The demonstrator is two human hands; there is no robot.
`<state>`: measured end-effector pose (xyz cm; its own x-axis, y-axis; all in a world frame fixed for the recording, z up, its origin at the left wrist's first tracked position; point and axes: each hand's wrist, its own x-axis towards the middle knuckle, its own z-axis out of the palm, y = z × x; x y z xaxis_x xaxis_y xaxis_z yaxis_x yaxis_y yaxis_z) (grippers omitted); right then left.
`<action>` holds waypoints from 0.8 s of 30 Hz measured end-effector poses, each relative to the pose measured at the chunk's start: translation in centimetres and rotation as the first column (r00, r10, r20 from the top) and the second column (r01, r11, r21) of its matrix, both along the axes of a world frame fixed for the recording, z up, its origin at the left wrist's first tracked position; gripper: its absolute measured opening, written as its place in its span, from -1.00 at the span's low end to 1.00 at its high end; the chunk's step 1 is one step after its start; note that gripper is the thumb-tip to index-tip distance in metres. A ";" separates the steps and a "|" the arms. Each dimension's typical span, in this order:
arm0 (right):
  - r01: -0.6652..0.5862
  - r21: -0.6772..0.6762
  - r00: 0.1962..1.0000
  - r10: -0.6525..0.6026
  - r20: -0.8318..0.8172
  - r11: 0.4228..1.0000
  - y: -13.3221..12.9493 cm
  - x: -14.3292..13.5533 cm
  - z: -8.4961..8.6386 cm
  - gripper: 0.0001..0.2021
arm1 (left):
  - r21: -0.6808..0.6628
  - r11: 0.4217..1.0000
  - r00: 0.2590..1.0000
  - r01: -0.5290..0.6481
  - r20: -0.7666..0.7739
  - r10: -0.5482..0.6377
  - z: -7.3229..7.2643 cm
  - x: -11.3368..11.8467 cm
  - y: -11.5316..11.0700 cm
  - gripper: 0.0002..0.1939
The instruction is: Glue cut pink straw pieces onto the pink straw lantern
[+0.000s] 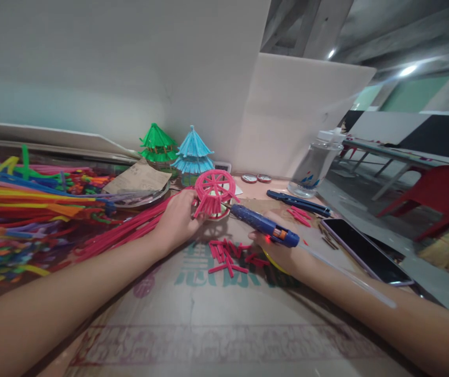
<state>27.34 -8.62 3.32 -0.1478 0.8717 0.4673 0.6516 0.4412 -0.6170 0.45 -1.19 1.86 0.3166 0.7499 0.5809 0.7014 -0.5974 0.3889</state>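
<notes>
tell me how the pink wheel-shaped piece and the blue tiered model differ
The pink piece is in the left hand; the blue model stands behind it. The pink piece has an open, spoked ring; the blue model has stacked, fringed tiers and a pointed top. Both have rows of narrow strips.

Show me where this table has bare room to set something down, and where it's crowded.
Bare: the printed sheet between left forearm and right forearm, nearer than the cut red pieces. Crowded: left, coloured stems; right, phone and cutter.
</notes>
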 end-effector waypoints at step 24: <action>-0.002 -0.042 1.000 0.001 -0.026 0.999 -0.7 -0.6 1.2 -0.72 | 0.038 0.999 0.999 0.036 0.029 -0.037 -0.4 0.0 0.2 -0.65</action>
